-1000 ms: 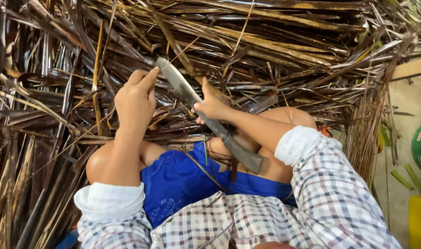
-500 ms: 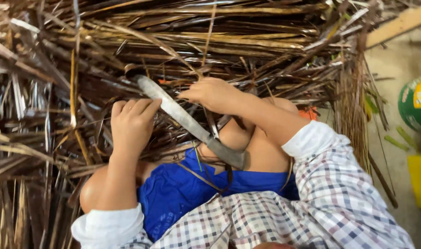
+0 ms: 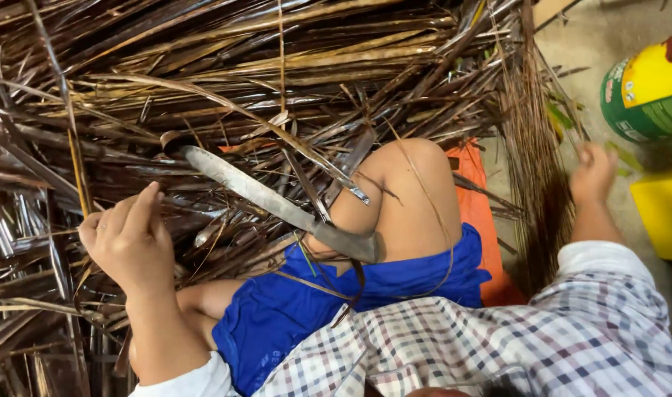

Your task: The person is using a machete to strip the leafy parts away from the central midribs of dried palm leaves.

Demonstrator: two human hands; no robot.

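A long knife (image 3: 277, 202) with a dull grey blade lies slanted across the person's lap, its dark handle resting against the bare knee (image 3: 402, 198) and the blue shorts (image 3: 306, 309), its tip pointing up and left into the heap of dried palm fronds (image 3: 277, 81). Neither hand is on it. The left hand (image 3: 126, 239) sits to the left of the blade, near its tip but apart from it, fingers curled loosely with the forefinger and thumb pinched on a thin yellow-brown leaf strip (image 3: 78, 173) that runs up out of the pile. The right hand (image 3: 592, 173) is stretched far out to the right, well apart from the knife, at the edge of a hanging bundle of thin brown midribs (image 3: 538, 162); it is blurred and I cannot tell whether its fingers grip anything. Fronds cover the whole upper and left part of the view and overlap the blade's middle. An orange cloth (image 3: 472, 198) lies beside the knee. Farther right on the bare floor stand a green and yellow container (image 3: 648, 84) and a yellow block (image 3: 663, 217). Checked shirt sleeves (image 3: 571, 345) fill the bottom.
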